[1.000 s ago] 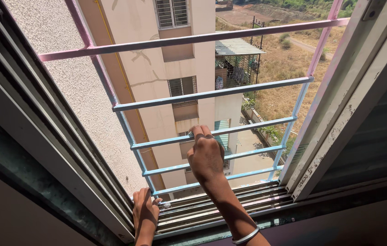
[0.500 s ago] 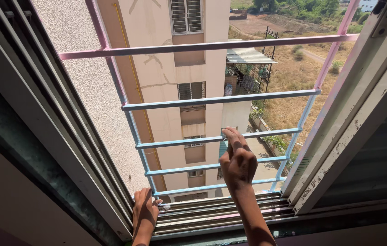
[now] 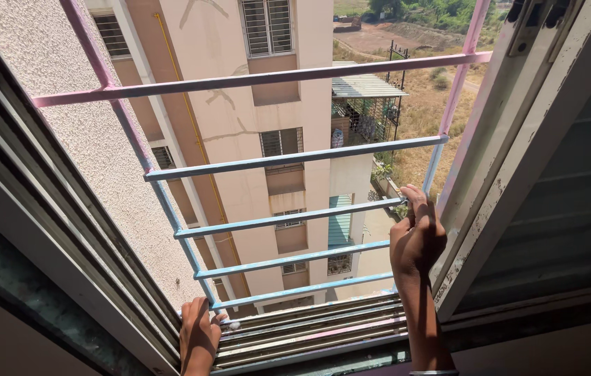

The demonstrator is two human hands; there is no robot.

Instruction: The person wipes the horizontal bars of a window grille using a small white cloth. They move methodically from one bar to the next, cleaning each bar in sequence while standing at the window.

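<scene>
The right hand (image 3: 417, 240) is curled closed around the right end of a pale blue grille bar (image 3: 288, 217), the left hand (image 3: 199, 334) rests loosely on the window track (image 3: 309, 329) for bracing, which seems wise given the apartment building (image 3: 268, 139) far below.

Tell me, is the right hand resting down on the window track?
No, the right hand is raised at a blue grille bar; the left hand is on the window track.
</scene>
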